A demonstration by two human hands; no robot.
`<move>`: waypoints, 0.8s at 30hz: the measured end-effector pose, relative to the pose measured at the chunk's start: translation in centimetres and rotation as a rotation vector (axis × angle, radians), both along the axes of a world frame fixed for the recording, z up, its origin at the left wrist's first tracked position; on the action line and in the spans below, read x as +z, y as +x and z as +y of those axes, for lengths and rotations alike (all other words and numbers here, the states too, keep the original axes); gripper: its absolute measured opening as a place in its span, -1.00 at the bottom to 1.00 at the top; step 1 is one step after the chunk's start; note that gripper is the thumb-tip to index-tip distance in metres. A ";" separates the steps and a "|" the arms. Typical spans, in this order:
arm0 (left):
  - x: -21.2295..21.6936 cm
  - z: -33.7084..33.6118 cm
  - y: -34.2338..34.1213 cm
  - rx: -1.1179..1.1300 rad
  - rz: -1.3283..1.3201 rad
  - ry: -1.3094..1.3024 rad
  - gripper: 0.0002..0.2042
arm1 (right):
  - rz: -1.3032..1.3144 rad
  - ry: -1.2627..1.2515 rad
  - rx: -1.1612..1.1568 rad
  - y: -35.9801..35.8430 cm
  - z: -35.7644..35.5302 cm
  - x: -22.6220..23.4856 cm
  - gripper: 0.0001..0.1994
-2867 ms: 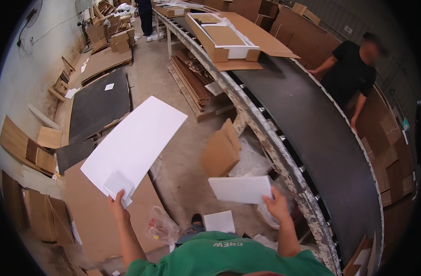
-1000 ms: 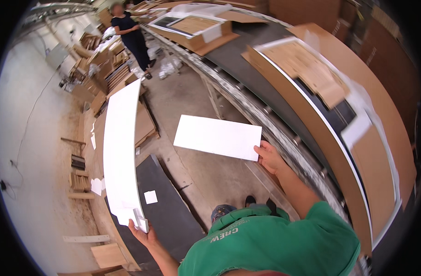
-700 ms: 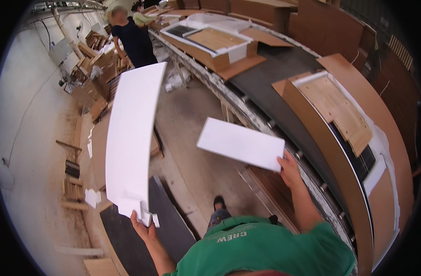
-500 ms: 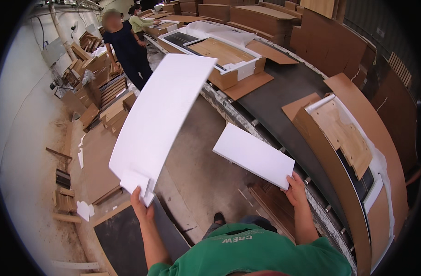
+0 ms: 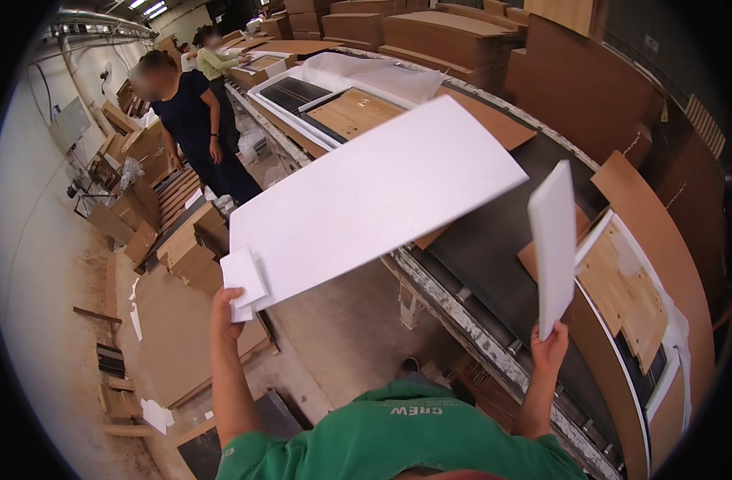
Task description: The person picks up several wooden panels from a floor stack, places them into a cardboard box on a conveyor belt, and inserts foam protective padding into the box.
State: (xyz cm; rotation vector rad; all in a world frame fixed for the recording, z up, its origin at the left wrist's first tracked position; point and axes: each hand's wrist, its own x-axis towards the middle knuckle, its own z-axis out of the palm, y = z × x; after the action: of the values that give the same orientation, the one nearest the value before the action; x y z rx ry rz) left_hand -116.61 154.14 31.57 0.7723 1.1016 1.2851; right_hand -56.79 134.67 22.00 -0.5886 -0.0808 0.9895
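The left hand is clamped on the pads and the big sheet, whose far end reaches over the conveyor; the right hand grips a slab above that conveyor.

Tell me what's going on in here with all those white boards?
Someone in a green shirt is holding them. The left hand grips a big white board and small white pieces together; the right hand holds a smaller white board by its near end. An open carton sits on the dark belt alongside.
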 end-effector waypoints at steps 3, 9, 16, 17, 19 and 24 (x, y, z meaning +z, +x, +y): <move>3.4 5.5 -0.2 -0.082 0.157 0.055 -0.43 | -0.061 0.075 -0.016 1.6 6.1 3.2 -0.60; 7.7 19.3 2.4 -0.270 0.292 0.133 -0.51 | -0.350 0.075 0.308 4.5 17.9 8.0 -0.37; 7.3 45.8 5.3 -0.632 0.248 0.128 -0.55 | -0.635 -0.159 0.099 -2.5 30.5 7.4 -0.48; 7.3 50.2 5.3 -0.646 0.233 0.142 -0.55 | -0.706 -0.263 0.076 -3.2 32.6 7.1 -0.54; 6.6 57.3 6.0 -0.713 0.183 0.126 -0.56 | -0.573 -0.285 -0.027 -5.1 35.9 6.5 -0.58; 4.3 71.5 10.1 -0.842 0.223 0.103 -0.56 | -0.394 -0.315 -0.221 -9.4 43.9 9.6 -0.67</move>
State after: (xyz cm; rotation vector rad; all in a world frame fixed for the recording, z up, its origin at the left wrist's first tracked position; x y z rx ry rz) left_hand -106.47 225.61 35.85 1.3025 0.7372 0.5473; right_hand -66.17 178.61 31.64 -1.0556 -0.2072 0.6641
